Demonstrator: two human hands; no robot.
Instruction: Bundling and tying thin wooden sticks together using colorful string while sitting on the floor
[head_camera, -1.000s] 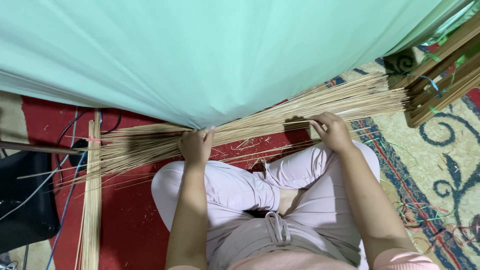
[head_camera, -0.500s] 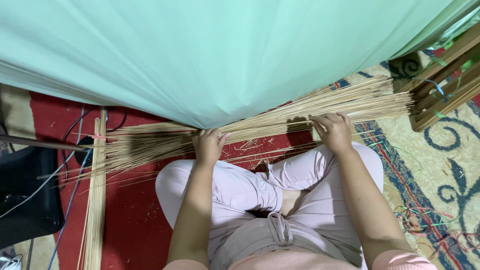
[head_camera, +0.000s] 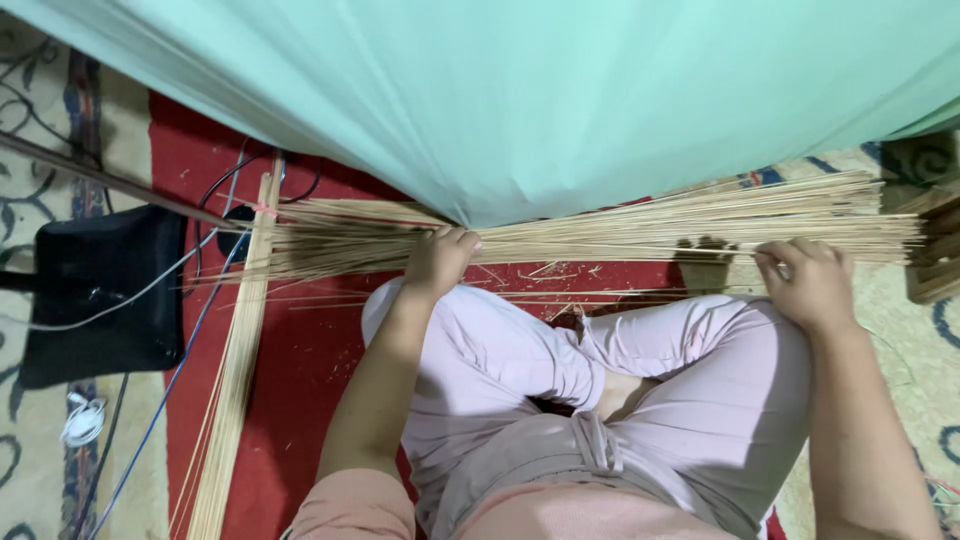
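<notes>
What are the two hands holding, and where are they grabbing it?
Both hold the long bundle of thin pale sticks lying across the red mat. The left hand has its grip near the middle, the right hand near the right end.

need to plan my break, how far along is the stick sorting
Done, it seems: a tied bundle lies apart on the red carpet. In hand: the left hand and right hand rest on the long spread of thin sticks. Left: that spread looks loose, with stray sticks below.
</notes>
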